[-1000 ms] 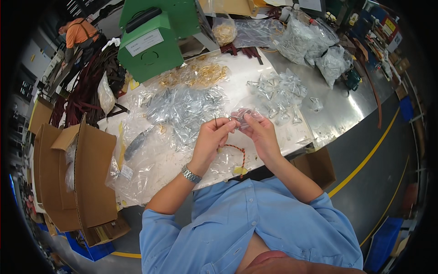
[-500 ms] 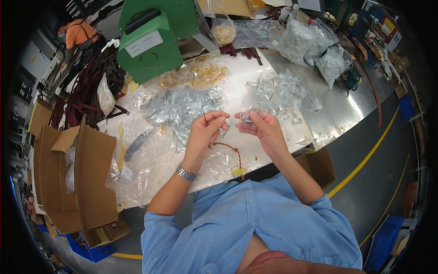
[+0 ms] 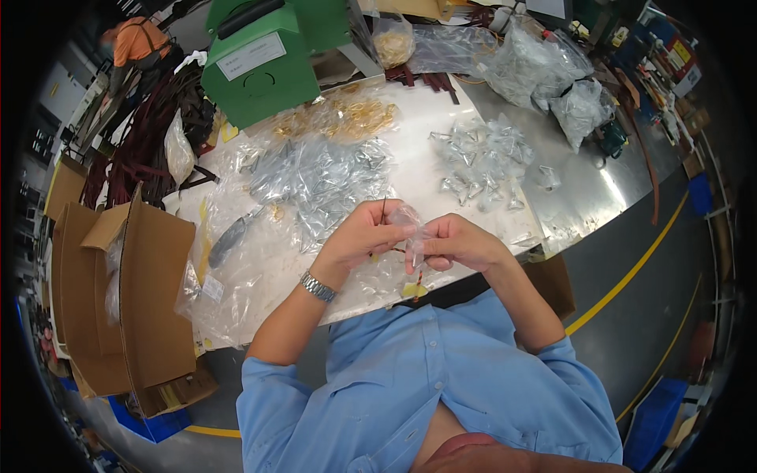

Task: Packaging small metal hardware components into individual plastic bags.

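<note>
My left hand (image 3: 364,235) and my right hand (image 3: 455,243) meet above the near edge of the white table (image 3: 426,118). Between their fingertips they pinch a small clear plastic bag (image 3: 408,219). A thin dark red wire (image 3: 419,276) with a yellow tag at its end hangs down from the hands. My left wrist wears a metal watch (image 3: 318,286). Just beyond the hands lies a heap of clear bags with silvery parts (image 3: 319,181).
A second pile of small clear bags (image 3: 482,158) lies to the right, gold-coloured parts in bags (image 3: 347,118) farther back. A green machine (image 3: 264,55) stands at the back. An open cardboard box (image 3: 130,292) is at my left, dark red cables (image 3: 146,126) beyond it.
My hands drew apart half a second ago and have now come back together on the small clear bag, a little lower and closer to my body.
</note>
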Motion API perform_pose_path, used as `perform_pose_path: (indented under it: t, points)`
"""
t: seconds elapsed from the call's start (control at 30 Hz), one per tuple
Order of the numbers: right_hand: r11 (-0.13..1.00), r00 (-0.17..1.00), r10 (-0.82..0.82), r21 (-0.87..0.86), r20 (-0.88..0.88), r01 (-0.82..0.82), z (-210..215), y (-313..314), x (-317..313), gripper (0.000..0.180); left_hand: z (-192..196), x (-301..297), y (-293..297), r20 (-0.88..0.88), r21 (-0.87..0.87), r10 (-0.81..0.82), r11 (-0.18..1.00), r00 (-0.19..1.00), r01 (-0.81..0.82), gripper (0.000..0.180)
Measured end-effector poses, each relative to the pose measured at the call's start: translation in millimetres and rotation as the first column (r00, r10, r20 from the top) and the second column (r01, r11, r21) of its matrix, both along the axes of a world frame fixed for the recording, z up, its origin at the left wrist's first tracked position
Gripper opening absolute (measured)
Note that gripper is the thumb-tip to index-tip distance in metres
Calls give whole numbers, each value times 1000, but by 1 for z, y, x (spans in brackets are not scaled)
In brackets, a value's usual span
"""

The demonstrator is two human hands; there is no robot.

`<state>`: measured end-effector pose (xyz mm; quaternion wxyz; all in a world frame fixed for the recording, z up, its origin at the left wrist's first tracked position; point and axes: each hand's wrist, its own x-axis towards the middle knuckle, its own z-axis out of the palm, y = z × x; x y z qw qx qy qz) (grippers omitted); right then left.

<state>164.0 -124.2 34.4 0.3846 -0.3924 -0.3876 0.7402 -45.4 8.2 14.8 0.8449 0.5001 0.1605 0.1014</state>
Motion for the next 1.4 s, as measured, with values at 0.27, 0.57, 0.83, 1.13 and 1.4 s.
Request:
perform_pose_path:
  t: [0.27,0.57,0.83,1.13,1.4]
  points:
    - [958,731,-11,-215,-683,-187,-23,-2,6,43,20,3,-13,14,176,126,976,992,-126,15]
    - [967,759,-98,-243,-643,-81,-28,-16,-11,27,12,3,-10,58,303,133,942,989,-144,10]
    - [963,963,-267,-42,-35,265,-3,-32,2,27,20,-21,35,79,116,337,931,938,-345,20]
    - [960,927,-280,74,250,270,17,-33,-4,25,36,-5,-10,-72,263,-144,952,987,158,42]
    - [897,701,-433,347,567,273,0,-31,-19,25,20,2,-16,-39,122,-243,962,969,246,52]
